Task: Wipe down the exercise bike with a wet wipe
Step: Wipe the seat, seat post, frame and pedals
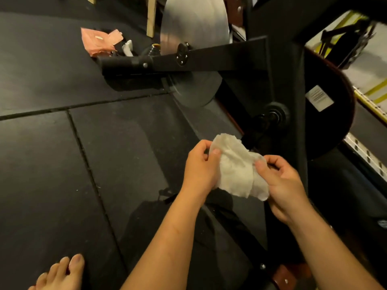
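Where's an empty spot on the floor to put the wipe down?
The black floor mat is bare left of the left hand, between the bare foot and the bike's stabiliser bar. Crowded: near the pink wrapper beside the flywheel, and right of the wipe.

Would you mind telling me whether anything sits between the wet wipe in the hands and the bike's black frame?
Nothing visible does. The left hand and right hand pinch the wet wipe in the air just before the black frame; only open space shows between. The pink wrapper lies on the floor far aside.
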### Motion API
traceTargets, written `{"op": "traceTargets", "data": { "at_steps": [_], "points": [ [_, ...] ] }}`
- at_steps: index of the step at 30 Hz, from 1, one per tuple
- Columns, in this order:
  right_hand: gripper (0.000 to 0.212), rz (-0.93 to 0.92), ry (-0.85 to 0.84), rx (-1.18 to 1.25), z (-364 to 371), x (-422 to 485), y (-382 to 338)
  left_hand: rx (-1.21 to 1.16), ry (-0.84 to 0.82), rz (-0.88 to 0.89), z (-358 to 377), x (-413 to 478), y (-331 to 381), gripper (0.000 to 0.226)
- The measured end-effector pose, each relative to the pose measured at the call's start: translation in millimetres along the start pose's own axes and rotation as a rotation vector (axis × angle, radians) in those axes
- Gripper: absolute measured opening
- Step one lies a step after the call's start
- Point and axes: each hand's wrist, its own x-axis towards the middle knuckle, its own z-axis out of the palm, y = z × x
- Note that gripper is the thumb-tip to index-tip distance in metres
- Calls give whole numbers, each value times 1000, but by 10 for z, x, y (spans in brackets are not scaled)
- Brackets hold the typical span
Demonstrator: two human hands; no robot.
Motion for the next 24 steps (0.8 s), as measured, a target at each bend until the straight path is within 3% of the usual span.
{"op": "traceTargets", "data": {
  "at_steps": [5,8,9,11,14,18,20,24],
  "points": [
    [7,88,-65,151,-187,-203,-61,62,-90,-40,278,-59,-94,22],
    [10,113,-44,187,-279,-239,-67,28,-270,-48,464,-160,-154,67],
    [13,108,-33,184,-286,-232,-66,15,-318,-45,517,-188,-152,69],
    [14,79,-6,192,-285,-204,-87,-5,-335,-30,579,-199,-149,46],
    [9,53,113,275,-294,-157,-128,85,-146,106,562,-130,-118,11],
    [8,60,226,338,-330,-88,-229,160,94,220,500,21,-12,17],
    [11,-32,246,323,-321,-38,-385,220,169,310,470,152,124,17],
    [15,-242,335,53,-189,196,-662,248,308,433,534,597,451,6]
  ]
}}
